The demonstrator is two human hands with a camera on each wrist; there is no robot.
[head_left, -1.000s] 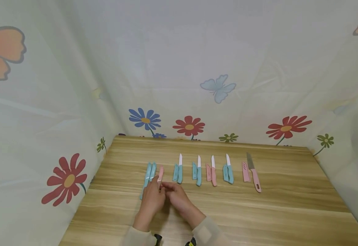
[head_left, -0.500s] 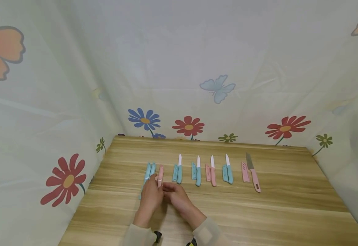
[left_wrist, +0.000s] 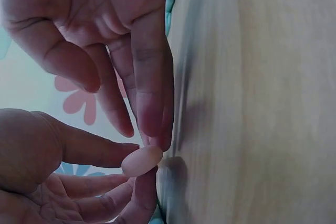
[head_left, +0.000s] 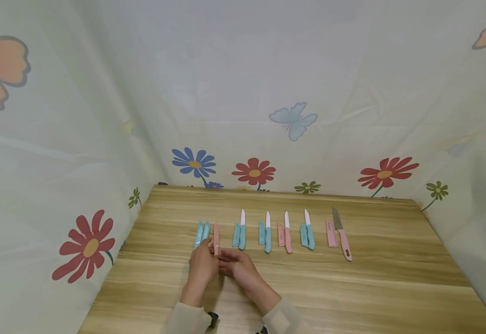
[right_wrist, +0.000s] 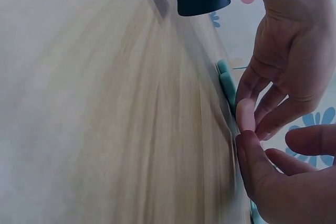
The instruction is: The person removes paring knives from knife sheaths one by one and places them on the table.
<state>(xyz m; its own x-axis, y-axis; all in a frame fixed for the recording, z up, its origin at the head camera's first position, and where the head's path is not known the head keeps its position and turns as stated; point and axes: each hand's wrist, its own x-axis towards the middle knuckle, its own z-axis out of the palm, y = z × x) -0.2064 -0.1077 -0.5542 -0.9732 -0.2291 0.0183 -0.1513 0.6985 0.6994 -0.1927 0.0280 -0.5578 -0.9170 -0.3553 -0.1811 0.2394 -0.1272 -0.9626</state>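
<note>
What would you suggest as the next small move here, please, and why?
I'd probably set the held pink knife down beside the two covered blue knives: the left hand pinches it close to them, and no bare blade shows on it.

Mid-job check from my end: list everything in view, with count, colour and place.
pink sheathed knife: one, pink, in the left hand
teal sheathed knives: two, teal, just left of it
teal-handled knives: three, white blades, right of the hands
small pink knife: one, white blade, between the last two teal-handled ones
large pink knife: one, grey blade, row's right end
teal sheaths: three, left of each teal-handled knife
pink sheaths: two, left of each bare pink knife
table: one, wood-toned, underneath
backdrop: white, flower and butterfly prints, behind and beside the table
sleeves: two, pale, bottom edge
left hand: one, bare, pinching the pink sheathed knife
right hand: one, bare, fingertips at that knife's near end
</note>
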